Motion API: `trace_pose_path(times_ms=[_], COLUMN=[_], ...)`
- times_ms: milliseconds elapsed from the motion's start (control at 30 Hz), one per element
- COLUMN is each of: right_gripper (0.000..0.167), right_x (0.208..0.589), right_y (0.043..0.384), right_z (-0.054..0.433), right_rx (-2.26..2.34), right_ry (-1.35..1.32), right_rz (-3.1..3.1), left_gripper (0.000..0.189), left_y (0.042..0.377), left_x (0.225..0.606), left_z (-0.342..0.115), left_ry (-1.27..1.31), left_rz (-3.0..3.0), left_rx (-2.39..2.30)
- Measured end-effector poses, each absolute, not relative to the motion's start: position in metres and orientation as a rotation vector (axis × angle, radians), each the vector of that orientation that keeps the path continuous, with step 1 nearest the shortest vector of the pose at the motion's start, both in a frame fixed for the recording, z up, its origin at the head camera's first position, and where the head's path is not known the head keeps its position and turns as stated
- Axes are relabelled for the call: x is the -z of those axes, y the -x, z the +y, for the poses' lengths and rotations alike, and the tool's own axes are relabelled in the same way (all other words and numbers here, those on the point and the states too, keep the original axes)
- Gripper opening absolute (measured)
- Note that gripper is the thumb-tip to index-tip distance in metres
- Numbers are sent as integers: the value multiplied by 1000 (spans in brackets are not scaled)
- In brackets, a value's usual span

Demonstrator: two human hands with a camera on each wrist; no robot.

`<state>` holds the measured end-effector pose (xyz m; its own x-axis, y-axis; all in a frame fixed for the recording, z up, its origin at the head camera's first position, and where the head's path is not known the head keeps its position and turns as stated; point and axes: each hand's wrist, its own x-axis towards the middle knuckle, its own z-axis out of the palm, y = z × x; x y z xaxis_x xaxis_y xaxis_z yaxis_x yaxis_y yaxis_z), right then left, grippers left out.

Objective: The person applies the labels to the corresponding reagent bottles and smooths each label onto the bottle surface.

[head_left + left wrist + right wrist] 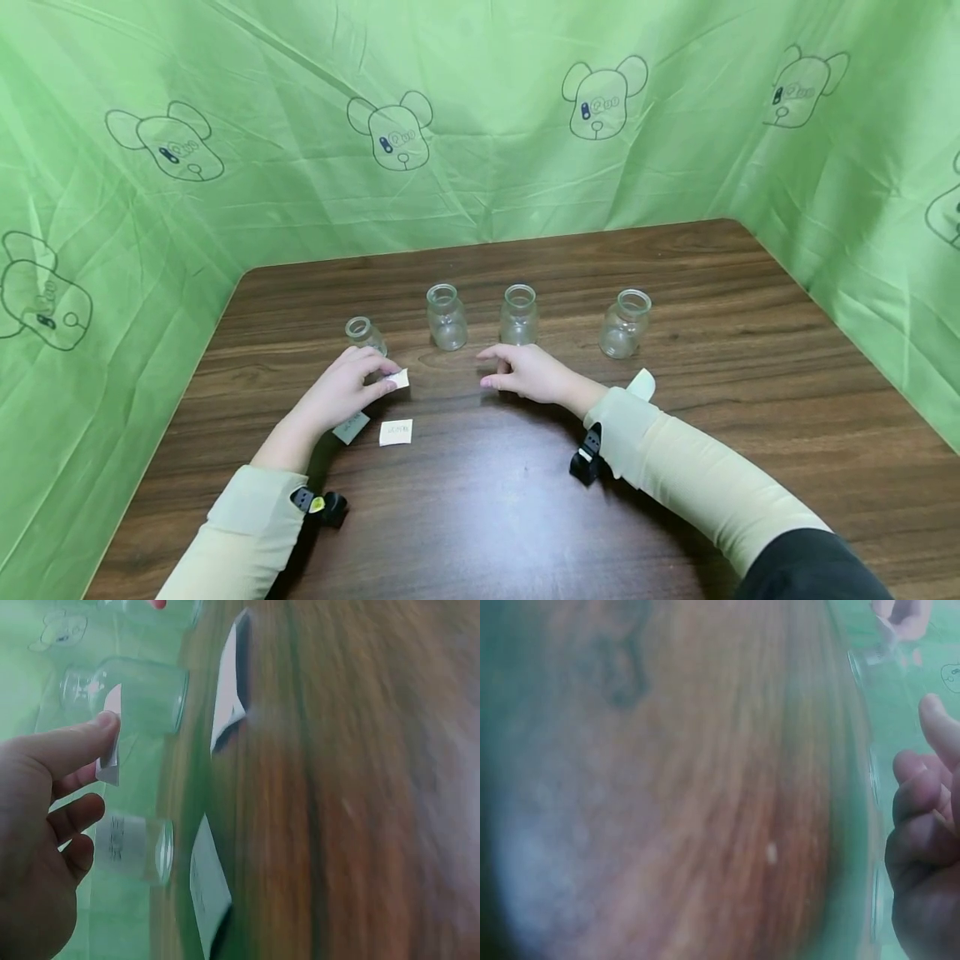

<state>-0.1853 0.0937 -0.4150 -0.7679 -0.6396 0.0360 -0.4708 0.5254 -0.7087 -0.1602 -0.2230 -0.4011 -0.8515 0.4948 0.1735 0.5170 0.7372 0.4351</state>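
My left hand (347,385) pinches a small white paper label (398,378) between thumb and fingers, above the table in front of the smallest glass jar (363,332). The left wrist view shows that label (110,761) edge-on, and a jar below it bears a paper label with handwriting (120,838). Two more paper labels lie on the table near this hand: a white one (396,432) and a greyish one (350,427). My right hand (532,373) hovers in front of a glass jar (519,312), its fingers loosely bent and holding nothing.
Two other lidless glass jars stand in the row, one at left centre (447,318) and one farther right (624,325). The dark wooden table (480,517) is enclosed by green cloth (480,192) along its back and sides.
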Motion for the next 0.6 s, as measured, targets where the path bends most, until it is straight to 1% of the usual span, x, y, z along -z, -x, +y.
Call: trace_pose_path(times_ms=[300, 600], right_gripper=[36, 33], right_x=[417, 416], right_y=[185, 185], right_z=[93, 88], right_rx=[1190, 1323], right_ry=[888, 817], right_rz=[2475, 2404], left_gripper=[17, 19], left_y=[169, 177], left_x=[400, 402], left_z=[-198, -166], left_ry=[884, 940], left_rz=[-2868, -2819], left_rx=[791, 876])
